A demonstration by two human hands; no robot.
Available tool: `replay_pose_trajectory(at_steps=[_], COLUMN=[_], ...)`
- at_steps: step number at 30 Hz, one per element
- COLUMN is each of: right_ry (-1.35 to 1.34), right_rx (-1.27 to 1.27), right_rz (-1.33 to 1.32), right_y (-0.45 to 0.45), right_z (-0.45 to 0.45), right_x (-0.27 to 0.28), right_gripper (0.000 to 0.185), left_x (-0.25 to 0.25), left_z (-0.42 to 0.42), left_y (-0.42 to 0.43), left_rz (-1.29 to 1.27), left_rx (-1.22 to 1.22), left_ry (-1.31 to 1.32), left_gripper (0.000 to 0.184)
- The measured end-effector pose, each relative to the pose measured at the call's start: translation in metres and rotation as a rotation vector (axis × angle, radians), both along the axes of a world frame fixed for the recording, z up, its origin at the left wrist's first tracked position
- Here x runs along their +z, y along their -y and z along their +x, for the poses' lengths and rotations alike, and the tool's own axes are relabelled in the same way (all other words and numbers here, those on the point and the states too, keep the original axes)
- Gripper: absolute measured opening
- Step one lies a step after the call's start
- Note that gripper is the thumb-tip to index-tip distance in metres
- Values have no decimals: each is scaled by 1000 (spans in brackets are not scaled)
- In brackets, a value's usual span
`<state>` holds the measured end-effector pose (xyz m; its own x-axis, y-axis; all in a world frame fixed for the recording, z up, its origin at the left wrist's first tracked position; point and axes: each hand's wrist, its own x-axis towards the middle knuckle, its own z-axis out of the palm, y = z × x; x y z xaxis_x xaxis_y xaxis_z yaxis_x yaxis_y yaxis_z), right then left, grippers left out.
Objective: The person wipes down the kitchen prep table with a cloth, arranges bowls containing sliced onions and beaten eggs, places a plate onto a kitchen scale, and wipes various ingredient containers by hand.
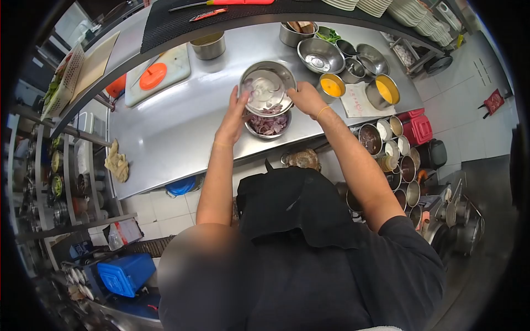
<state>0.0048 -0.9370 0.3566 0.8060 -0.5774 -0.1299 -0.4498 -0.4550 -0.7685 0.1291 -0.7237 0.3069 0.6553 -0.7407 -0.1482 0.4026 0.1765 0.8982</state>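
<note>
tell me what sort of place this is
Most likely a commercial kitchen: a long steel counter holds metal bowls of food, including sliced onions, stacks of plates line the shelf above, and many small metal pots crowd beside the counter.

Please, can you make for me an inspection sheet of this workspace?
Surface: steel table, shiny, a cloth over its left edge.
Job's things: upper bowl tilted, a little onion at its near rim; lower bowl beneath, holding cut purple onion.
Clutter: orange disc on white board; pots and bowls at back and right, two holding yellow liquid.
Hands: left hand and right hand hold the upper bowl.
Cables: nothing seen.
Surroundings: many containers below right, blue bin behind left.
</note>
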Motion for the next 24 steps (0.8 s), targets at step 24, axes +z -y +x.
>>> replay_pose_trajectory(at_steps=[24], right_ry=[-290], right_rx=[789], right_rz=[-612], right_y=[-62], right_z=[37], right_x=[31], right_gripper=[24], left_x=[-17], left_z=[-10], left_y=[31], left_rz=[-148], left_rx=[-4], left_ry=[124], left_gripper=[83])
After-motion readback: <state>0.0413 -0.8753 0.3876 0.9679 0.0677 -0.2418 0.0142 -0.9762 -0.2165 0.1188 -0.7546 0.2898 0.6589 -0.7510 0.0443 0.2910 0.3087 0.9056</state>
